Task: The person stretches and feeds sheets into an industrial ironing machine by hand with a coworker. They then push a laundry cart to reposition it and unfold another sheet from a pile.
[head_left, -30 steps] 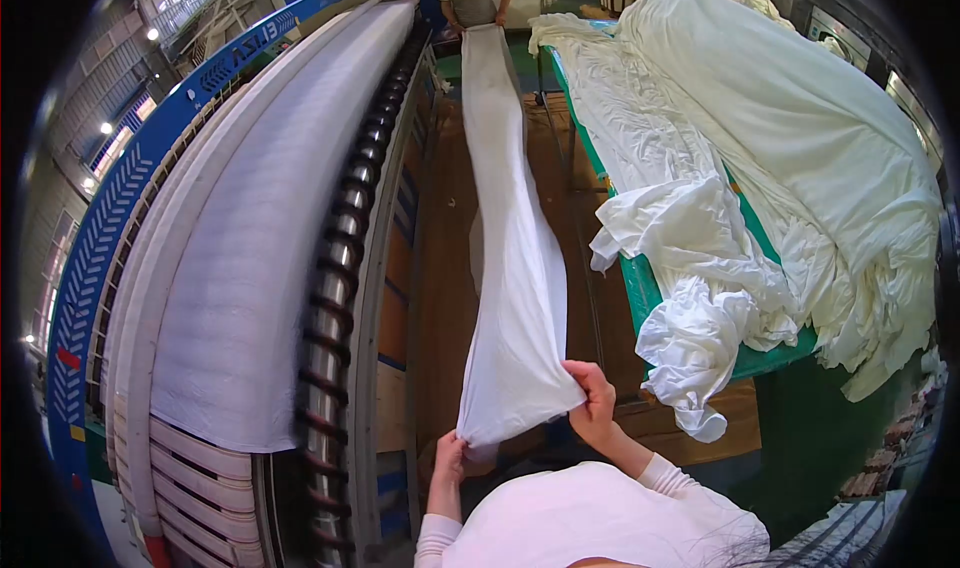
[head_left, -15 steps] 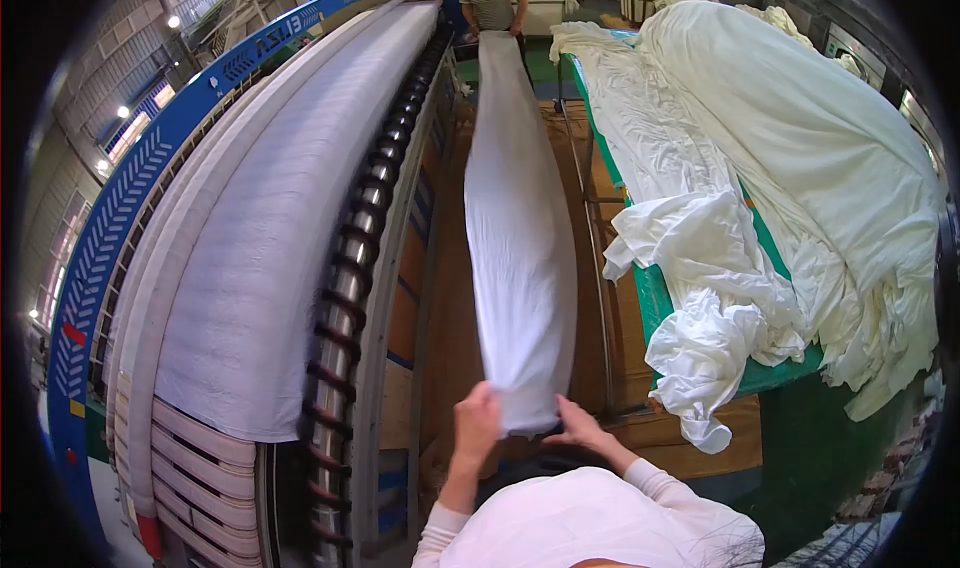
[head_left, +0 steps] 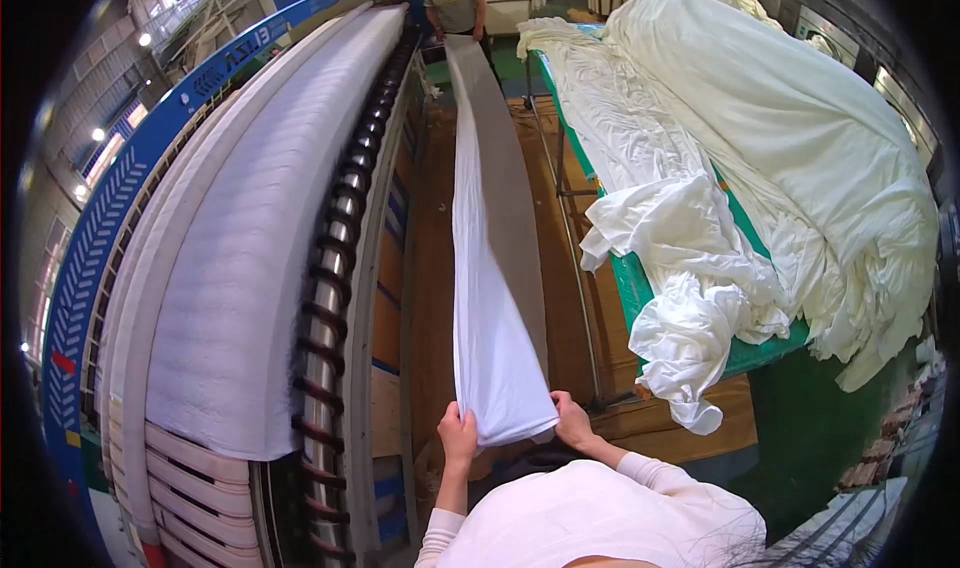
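A long white sheet (head_left: 490, 328), folded into a narrow strip, hangs stretched between me and a co-worker (head_left: 455, 8) at the far end. My left hand (head_left: 458, 436) grips its near left corner, fingers closed on the cloth. At the near right corner my right hand (head_left: 573, 421) pinches the edge. The left part of the strip is bright, while its right part lies in grey shade, with a fold running between them. The co-worker's hands are at the far end, too small to make out clearly.
On my left runs a long ironing machine (head_left: 90, 228) with a white sheet (head_left: 230, 258) on its belts and a spiral-wound metal roller (head_left: 326, 298). To my right, a green table (head_left: 765, 361) bears heaped white linen (head_left: 760, 98). Brown boards (head_left: 430, 258) cover the floor between.
The strip has shifted from a billowed shape to a flatter one with a diagonal fold. My view has turned slightly right. Both hands still hold the near corners.
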